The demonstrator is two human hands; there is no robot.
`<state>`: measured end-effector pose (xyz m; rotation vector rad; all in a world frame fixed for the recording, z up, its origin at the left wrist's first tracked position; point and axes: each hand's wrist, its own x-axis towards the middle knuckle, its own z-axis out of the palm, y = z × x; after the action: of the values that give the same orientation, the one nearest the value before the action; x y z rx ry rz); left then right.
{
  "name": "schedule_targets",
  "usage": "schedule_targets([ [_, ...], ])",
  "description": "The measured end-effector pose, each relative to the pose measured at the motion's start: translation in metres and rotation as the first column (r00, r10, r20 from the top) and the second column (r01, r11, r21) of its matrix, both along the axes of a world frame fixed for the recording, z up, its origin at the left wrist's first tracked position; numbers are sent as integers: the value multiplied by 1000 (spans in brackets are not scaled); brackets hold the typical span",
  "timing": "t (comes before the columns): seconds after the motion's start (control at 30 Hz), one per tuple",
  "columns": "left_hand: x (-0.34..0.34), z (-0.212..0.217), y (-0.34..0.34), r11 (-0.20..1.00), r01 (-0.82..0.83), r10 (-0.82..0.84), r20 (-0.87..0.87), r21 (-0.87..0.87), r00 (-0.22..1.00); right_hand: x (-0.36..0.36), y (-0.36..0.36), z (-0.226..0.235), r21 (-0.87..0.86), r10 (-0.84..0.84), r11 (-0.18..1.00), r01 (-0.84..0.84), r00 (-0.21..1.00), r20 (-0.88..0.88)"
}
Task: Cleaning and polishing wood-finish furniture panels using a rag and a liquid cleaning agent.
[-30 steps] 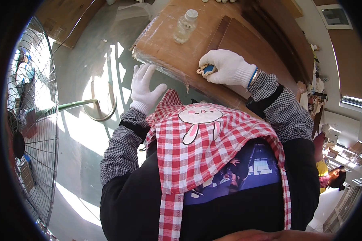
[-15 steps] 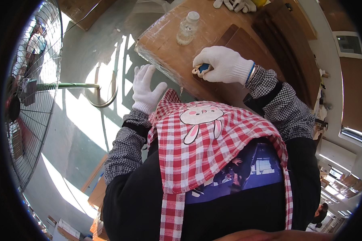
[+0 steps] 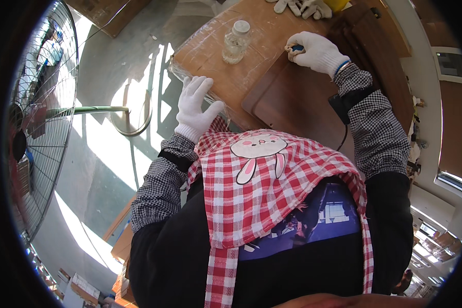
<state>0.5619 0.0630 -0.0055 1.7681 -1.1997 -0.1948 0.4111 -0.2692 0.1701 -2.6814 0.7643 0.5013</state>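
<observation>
My right hand (image 3: 319, 54), in a white knit glove, is closed on a small blue-and-cream pad (image 3: 294, 49), mostly hidden by the fingers. It is over the far part of a dark brown wooden panel (image 3: 292, 97). I cannot tell whether the pad touches the wood. My left hand (image 3: 195, 108), gloved too, is open with fingers stretched out, beside the near left edge of the cardboard-covered worktop (image 3: 208, 54). Nothing is in it. A clear bottle (image 3: 236, 45) with a white cap stands on the cardboard between and beyond my hands.
Spare work gloves (image 3: 303, 7) and something yellow (image 3: 337, 4) lie at the far edge. More dark wood (image 3: 372, 46) with a moulded profile is on the right. A large wire-caged fan (image 3: 43, 123) stands at the left, its round base (image 3: 131, 132) on the sunlit floor.
My right hand has moved away and to the right with the pad, uncovering more of the panel. The left hand has shifted slightly right, still open.
</observation>
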Motion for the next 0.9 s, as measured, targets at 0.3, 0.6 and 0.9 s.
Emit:
schedule_targets([
  [0.3,-24,59,-53,891,235,-258,7,387,966,10,88,-2,217,423,874,-435,900,100],
  [0.6,-43,68,-80,834,260,-331,65,487,941,0,29,0,125,329,936,-330,944,31],
  [0.9,-47,84,-97,733,303,-341,-57,609,938,-1,-85,18,-167,-153,976,143,987,-51],
])
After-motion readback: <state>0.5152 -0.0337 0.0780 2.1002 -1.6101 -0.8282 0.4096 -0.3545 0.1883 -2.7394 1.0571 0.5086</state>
